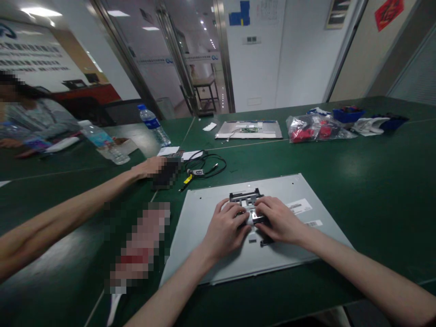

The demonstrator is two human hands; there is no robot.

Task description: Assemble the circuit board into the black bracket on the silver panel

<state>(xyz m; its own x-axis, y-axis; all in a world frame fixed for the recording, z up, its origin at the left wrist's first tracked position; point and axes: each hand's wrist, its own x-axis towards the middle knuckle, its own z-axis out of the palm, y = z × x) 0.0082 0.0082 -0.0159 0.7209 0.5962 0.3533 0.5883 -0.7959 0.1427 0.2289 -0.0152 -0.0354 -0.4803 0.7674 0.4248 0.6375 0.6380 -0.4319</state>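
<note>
A flat light-grey panel (204,259), its white labels at the right, lies on the green table before me. On its middle sits a black and silver metal bracket (245,196). My left hand (226,227) grips the bracket's left side, fingers curled and thumb below. From the right, my right hand (277,220) is closed on the same bracket, close to the left one. Between the fingertips a shiny metal part of it shows; the rest there is covered by my fingers. A dark end of the bracket sticks out below my right hand.
Another person's hand (150,167) rests by a blurred dark object left of the panel. Near it lie a black cable (218,164) and a pixelated pinkish item (143,240). Behind are a second panel (250,131), bagged red parts (315,129) and a bottle (154,126).
</note>
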